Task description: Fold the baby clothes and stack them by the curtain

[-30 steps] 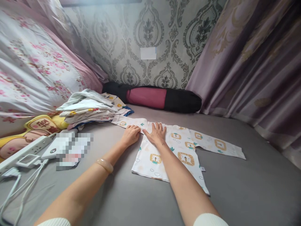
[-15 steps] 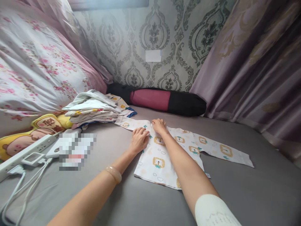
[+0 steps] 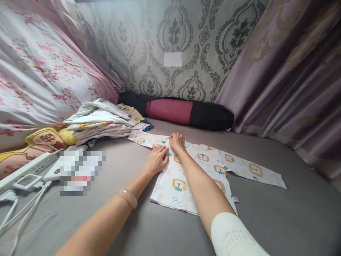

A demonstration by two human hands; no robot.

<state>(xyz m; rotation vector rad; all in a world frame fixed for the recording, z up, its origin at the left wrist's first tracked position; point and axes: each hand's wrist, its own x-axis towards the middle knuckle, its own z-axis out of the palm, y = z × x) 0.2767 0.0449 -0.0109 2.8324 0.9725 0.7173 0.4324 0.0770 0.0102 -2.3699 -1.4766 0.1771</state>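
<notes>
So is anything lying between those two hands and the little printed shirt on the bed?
Nothing visible does. The left hand and the right hand both rest directly on the printed shirt, near its collar end. The pile of clothes sits apart, off to the left.

Folded clothes pile point(image 3: 102, 122), bolster point(image 3: 181, 113), power strip point(image 3: 26, 170)

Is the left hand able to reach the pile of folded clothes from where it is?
Probably yes. The left hand rests on the lion-print baby shirt, and only bare grey sheet lies between it and the pile of folded clothes.
</notes>
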